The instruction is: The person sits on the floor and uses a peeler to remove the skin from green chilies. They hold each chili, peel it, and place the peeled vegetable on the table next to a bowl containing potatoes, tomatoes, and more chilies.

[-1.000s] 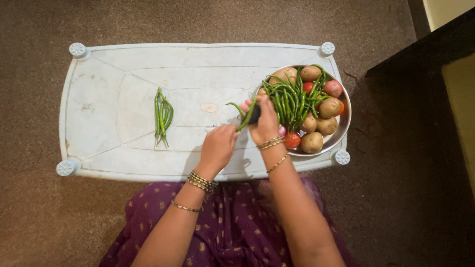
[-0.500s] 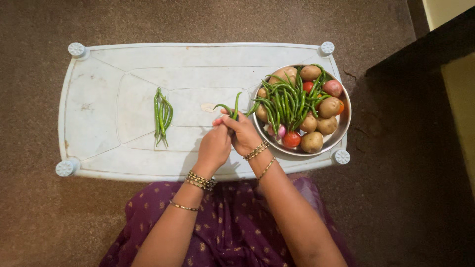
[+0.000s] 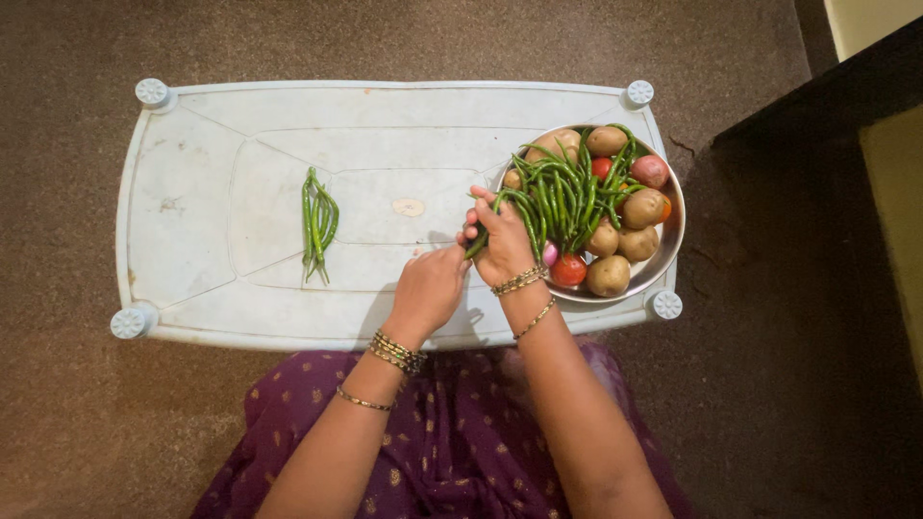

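My right hand (image 3: 502,242) is at the left rim of a steel bowl (image 3: 675,235) and pinches a green chilli (image 3: 478,242) that hangs over the rim. My left hand (image 3: 429,288) rests just left of it with curled fingers, its fingertips touching the right hand near the chilli's lower end; what it holds is hidden. The bowl carries a heap of green chillies (image 3: 562,192), potatoes (image 3: 642,209), a red tomato (image 3: 568,270) and a pink onion (image 3: 650,171). A small bunch of green chillies (image 3: 317,226) lies apart on the left half of the table.
The low pale-blue plastic table (image 3: 240,125) stands on a brown carpet (image 3: 433,38). My lap in purple dotted cloth (image 3: 452,432) is at its near edge. A dark piece of furniture (image 3: 827,144) stands to the right.
My right hand went from the bowl towards the left hand with chillies sticking up between them, then returned right to the bowl's rim. The left hand has barely moved.
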